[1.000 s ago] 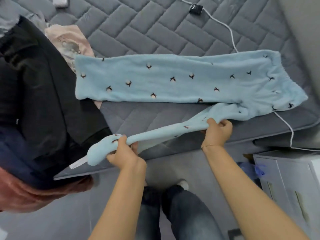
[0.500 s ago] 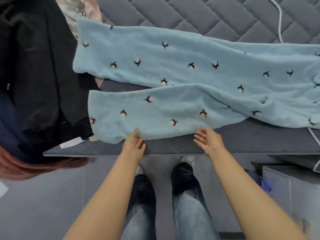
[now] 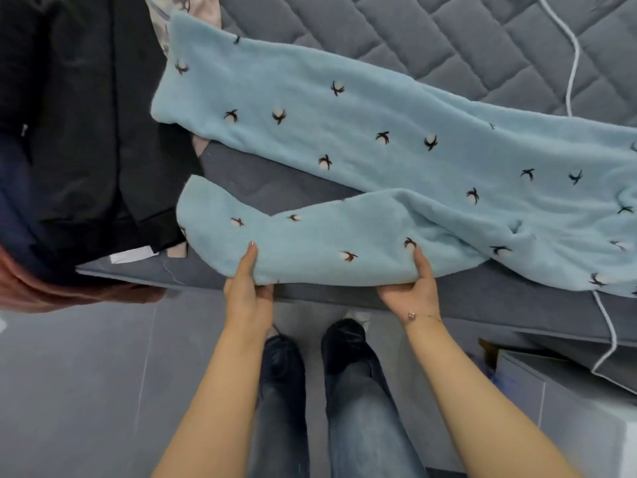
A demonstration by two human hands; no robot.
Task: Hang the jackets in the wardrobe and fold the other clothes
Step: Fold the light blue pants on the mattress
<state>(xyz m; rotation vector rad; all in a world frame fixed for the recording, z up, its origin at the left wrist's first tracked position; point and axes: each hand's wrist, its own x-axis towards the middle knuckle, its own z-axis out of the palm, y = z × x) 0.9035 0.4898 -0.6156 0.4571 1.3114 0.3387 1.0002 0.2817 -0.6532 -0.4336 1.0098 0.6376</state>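
Light blue fleece trousers (image 3: 362,139) with small dark flower marks lie spread across the grey quilted bed (image 3: 482,36). The far leg lies flat. The near leg is lifted at its front edge. My left hand (image 3: 246,288) grips that edge near the cuff, thumb on top. My right hand (image 3: 415,288) grips the same edge further right, thumb on top and fingers under the cloth. A pile of dark jackets (image 3: 79,132) lies at the left on the bed.
A pink patterned garment (image 3: 188,8) peeks out behind the dark pile. A reddish garment (image 3: 51,294) hangs over the bed's edge at the left. A white cable (image 3: 572,56) runs down the right side. A white cabinet (image 3: 568,408) stands at the lower right.
The near leg went from being held bunched in the air to lying spread flat. Both hands, flat at its edge half a second ago, now grip and lift that edge.
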